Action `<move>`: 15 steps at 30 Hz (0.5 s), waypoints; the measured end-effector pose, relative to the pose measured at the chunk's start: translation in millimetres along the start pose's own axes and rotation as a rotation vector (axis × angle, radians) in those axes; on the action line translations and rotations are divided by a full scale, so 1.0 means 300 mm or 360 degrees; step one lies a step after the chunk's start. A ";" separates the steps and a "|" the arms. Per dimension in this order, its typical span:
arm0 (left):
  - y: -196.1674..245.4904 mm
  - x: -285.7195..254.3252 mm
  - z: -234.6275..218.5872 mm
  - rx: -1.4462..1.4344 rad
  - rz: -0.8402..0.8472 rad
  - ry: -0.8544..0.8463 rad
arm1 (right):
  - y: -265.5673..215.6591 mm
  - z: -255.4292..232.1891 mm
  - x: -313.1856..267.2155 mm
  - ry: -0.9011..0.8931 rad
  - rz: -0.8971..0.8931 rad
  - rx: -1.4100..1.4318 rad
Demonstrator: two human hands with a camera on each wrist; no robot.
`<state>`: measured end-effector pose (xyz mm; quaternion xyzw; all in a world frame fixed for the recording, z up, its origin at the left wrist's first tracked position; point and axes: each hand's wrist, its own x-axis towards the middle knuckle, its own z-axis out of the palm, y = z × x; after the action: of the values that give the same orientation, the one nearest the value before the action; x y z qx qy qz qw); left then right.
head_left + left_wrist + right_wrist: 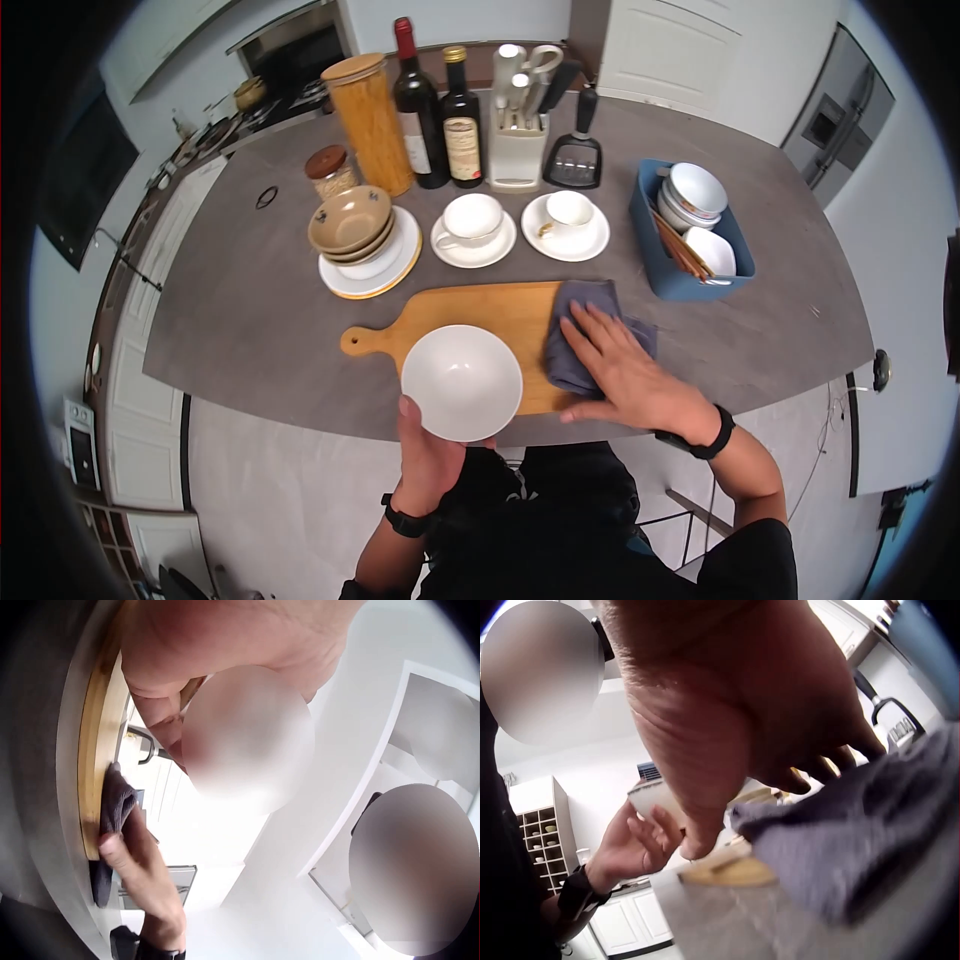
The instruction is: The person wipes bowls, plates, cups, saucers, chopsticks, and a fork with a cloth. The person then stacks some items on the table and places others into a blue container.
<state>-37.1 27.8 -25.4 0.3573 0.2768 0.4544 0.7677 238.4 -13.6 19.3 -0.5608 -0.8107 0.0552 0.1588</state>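
My left hand grips a white bowl by its side, the thumb at the rim and the fingers underneath. The bowl's open side faces up, over the near part of a wooden cutting board. My right hand rests on a folded grey-purple cloth, fingers spread and straight. This cloth covers the board's right end and spills onto the table. From the right wrist view, the fingers reach over the cloth, and the left hand shows beyond with the bowl.
Brown bowls sit on stacked plates at the left. Two white cups on saucers stand behind the board. A blue bin holds bowls and chopsticks. Bottles, a pasta jar and a knife block line the back.
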 end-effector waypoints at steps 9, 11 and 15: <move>-0.015 0.018 -0.038 0.0141 -0.0002 -0.0010 | -0.098 0.058 -0.122 0.0347 0.0536 0.0406; -0.030 0.027 -0.013 0.0184 -0.0048 -0.0041 | -0.127 0.011 -0.092 0.0576 0.0639 0.0689; -0.066 0.029 0.071 0.0142 -0.0178 -0.0280 | -0.203 -0.033 -0.010 0.0609 -0.0174 0.0365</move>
<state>-7.4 22.6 -29.5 0.4136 0.2478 0.3649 0.7965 188.1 -39.4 44.3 -0.4946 -0.7833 0.0308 0.3752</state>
